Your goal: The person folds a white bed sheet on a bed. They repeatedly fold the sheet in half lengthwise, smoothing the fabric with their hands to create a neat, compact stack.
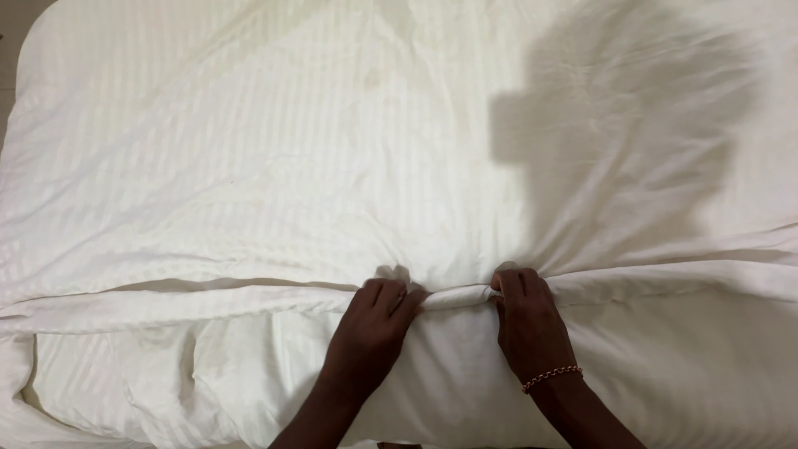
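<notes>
Hidden or cut off: both forearms leave the frame at the bottom edge. The fingertips of each hand are buried in cloth and cannot be seen. A dark shadow covers the upper right of the frame and blurs the fabric detail there.

Hand pose: the left hand [376, 320] sits at lower centre, palm down, fingers curled closed on the rolled edge [457, 296] of the white striped cover [249, 166]. The right hand [525, 320] sits just right of it, also palm down and clenched on the same rolled edge. A short twisted length of cloth spans the gap between the two hands. The right wrist carries a beaded bracelet [551, 378].

Cover position: the cover spreads across the upper and middle frame; its folded edge runs left to right through the lower middle. Below the fold lies a white quilted layer [166, 366], lower left. A strip of floor [10, 50] shows at the upper left corner.
</notes>
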